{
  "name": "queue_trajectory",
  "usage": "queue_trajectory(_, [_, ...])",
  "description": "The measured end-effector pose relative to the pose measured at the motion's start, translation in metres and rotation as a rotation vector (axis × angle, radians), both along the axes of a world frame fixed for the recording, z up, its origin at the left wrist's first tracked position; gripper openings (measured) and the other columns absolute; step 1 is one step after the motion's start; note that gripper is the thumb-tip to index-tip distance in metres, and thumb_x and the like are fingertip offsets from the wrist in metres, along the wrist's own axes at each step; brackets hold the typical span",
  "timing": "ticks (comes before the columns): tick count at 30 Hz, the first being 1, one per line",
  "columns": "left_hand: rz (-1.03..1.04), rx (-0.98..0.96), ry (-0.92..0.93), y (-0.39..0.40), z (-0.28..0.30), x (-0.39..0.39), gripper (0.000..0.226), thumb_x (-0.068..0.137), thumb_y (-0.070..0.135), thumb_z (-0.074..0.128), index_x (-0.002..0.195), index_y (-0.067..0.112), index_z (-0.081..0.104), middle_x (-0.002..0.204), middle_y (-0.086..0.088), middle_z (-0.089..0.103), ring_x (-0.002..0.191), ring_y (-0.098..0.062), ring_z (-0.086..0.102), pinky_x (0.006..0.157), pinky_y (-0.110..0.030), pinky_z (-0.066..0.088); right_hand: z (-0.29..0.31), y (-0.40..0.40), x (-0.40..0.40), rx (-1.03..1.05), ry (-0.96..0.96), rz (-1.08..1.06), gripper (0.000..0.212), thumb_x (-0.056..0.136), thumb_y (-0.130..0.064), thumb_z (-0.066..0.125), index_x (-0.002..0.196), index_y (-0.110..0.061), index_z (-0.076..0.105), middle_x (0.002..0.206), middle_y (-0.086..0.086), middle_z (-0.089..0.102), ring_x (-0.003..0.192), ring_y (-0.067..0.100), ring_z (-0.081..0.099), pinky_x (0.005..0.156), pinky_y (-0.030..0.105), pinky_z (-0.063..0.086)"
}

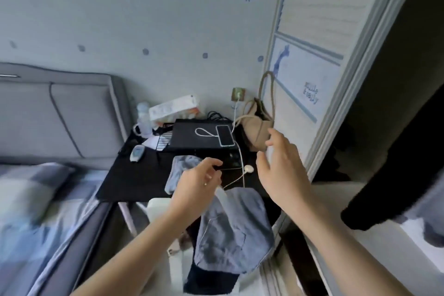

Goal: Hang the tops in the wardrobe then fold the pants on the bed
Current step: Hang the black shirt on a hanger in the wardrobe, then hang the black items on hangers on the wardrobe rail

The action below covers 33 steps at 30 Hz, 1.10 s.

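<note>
— Where is the blue garment [234,228]?
— It hangs below the left hand [195,182], at 6 o'clock from it, in front of the black table [134,180]. The fingers look pinched on a white strip at its top.
— And the right hand [280,166]?
— Spread, grasping nothing, at 3 o'clock from the left. The wardrobe door [319,38] stands at 1 o'clock; the bed [36,211] at 9 o'clock.
</note>
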<state>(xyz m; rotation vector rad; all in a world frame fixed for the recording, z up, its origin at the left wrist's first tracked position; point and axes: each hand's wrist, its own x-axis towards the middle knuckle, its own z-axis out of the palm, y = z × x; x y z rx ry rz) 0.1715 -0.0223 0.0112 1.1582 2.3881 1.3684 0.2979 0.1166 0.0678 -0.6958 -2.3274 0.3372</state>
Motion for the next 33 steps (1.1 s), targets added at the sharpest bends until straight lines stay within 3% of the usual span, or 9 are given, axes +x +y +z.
queue_trajectory(9, [0.625, -0.014, -0.127, -0.263, -0.069, 0.035, 0.017, 0.091, 0.047, 0.045, 0.093, 0.063, 0.050, 0.074, 0.017, 0.066, 0.070, 0.000, 0.062, 0.059, -0.020, 0.050, -0.069, -0.208, -0.069, -0.210, -0.153, 0.558, 0.044, 0.095, -0.018, 0.052, 0.137, -0.007, 0.044, 0.117, 0.005, 0.057, 0.112, 0.024, 0.050, 0.085, 0.027, 0.042])
queue_trajectory(13, [0.878, -0.025, -0.201, -0.375, -0.102, 0.085, 0.026, 0.095, 0.027, 0.054, 0.092, 0.053, 0.054, 0.074, 0.023, 0.065, 0.067, 0.000, 0.062, 0.061, -0.015, 0.046, -0.090, -0.313, -0.071, -0.272, -0.217, 0.752, 0.039, 0.096, -0.020, 0.050, 0.133, -0.009, 0.045, 0.115, 0.005, 0.058, 0.109, 0.026, 0.051, 0.085, 0.035, 0.046])
queue_trajectory(16, [1.051, -0.016, -0.288, -0.453, -0.122, 0.128, 0.030, 0.094, 0.016, 0.056, 0.092, 0.046, 0.058, 0.067, 0.017, 0.068, 0.063, -0.001, 0.062, 0.061, -0.022, 0.049, -0.108, -0.393, -0.060, -0.259, -0.252, 0.857, 0.038, 0.095, -0.020, 0.051, 0.132, -0.009, 0.047, 0.110, 0.004, 0.060, 0.107, 0.025, 0.052, 0.087, 0.035, 0.043])
queue_trajectory(19, [1.185, -0.024, -0.330, -0.528, -0.137, 0.170, 0.022, 0.094, 0.016, 0.057, 0.100, 0.036, 0.062, 0.066, 0.011, 0.068, 0.063, -0.003, 0.062, 0.064, -0.024, 0.049, -0.128, -0.471, -0.043, -0.280, -0.323, 0.932, 0.039, 0.094, -0.018, 0.053, 0.132, -0.010, 0.048, 0.111, 0.004, 0.062, 0.109, 0.025, 0.050, 0.089, 0.029, 0.036])
queue_trajectory(23, [1.309, -0.015, -0.435, -0.620, -0.161, 0.224, 0.015, 0.096, 0.022, 0.055, 0.100, 0.035, 0.061, 0.071, 0.002, 0.069, 0.066, -0.012, 0.065, 0.067, -0.035, 0.052, -0.160, -0.575, -0.017, -0.287, -0.477, 1.056, 0.037, 0.095, -0.019, 0.051, 0.131, -0.011, 0.048, 0.117, 0.006, 0.061, 0.113, 0.027, 0.049, 0.090, 0.036, 0.040])
queue_trajectory(26, [1.426, -0.008, -0.500, -0.677, -0.179, 0.256, 0.019, 0.095, 0.020, 0.058, 0.094, 0.039, 0.060, 0.066, 0.003, 0.068, 0.062, -0.009, 0.064, 0.062, -0.030, 0.052, -0.184, -0.641, -0.001, -0.292, -0.580, 1.161, 0.035, 0.095, -0.018, 0.050, 0.130, -0.011, 0.048, 0.118, 0.007, 0.060, 0.113, 0.027, 0.049, 0.090, 0.035, 0.040])
queue_trajectory(33, [1.649, 0.103, -0.764, -0.786, -0.231, 0.292, 0.023, 0.089, 0.012, 0.058, 0.099, 0.033, 0.062, 0.076, 0.002, 0.072, 0.076, -0.011, 0.068, 0.077, -0.039, 0.056, -0.233, -0.770, -0.004, -0.234, -0.859, 1.407, 0.031, 0.097, -0.022, 0.048, 0.127, -0.015, 0.049, 0.116, 0.003, 0.058, 0.116, 0.021, 0.046, 0.090, 0.031, 0.038])
